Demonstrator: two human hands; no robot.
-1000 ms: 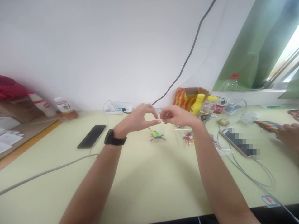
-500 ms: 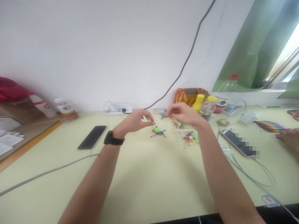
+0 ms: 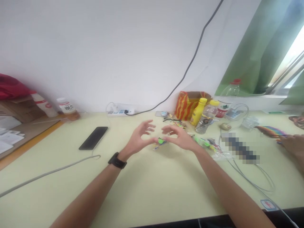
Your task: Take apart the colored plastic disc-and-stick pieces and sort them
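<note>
A small heap of colourful plastic pieces (image 3: 161, 141), green on top with blue and yellow bits below, lies on the table between my hands. My left hand (image 3: 140, 137), with a black watch on its wrist, reaches in from the left, its fingers curved and spread apart. Opposite it, my right hand (image 3: 179, 137) has its fingers apart and bent toward the left. Both thumb tips are at the heap's upper edge; whether they touch it I cannot tell. Clear bags of similar pieces (image 3: 207, 144) lie beside my right forearm.
Eyeglasses (image 3: 172, 119), a striped paper bag (image 3: 182, 106), a yellow bottle (image 3: 199, 112) and clear bottles stand behind. At left lie a black phone (image 3: 93, 138) and a grey cable (image 3: 47, 172). Another person's hand (image 3: 293, 144) rests on coloured sticks at the far right.
My hands have lowered and drawn together around the heap, the right one moving toward me. The bagged pieces by my right arm now lie farther right.
</note>
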